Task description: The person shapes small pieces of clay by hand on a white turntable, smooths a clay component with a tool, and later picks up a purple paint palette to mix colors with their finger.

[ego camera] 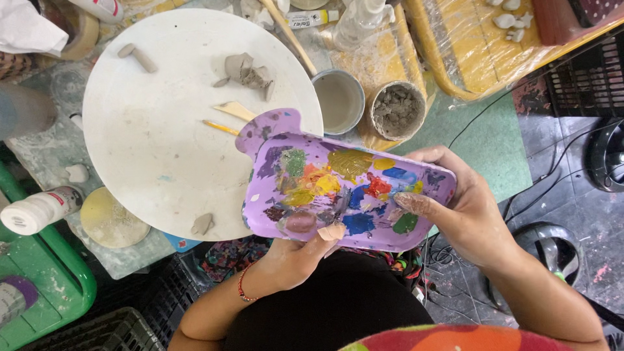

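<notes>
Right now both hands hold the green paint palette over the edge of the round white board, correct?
Not quite: the paint palette is purple, not green. The head view shows the left hand under its near edge and the right hand at its right end, with the palette overlapping the round white board.

One purple paint palette (344, 188), one round white board (162, 123), two small tubs (339, 101) beside the board, one white bottle (39, 209) left of it.

L (296, 257) + R (458, 208) hands, fingers curled
</notes>
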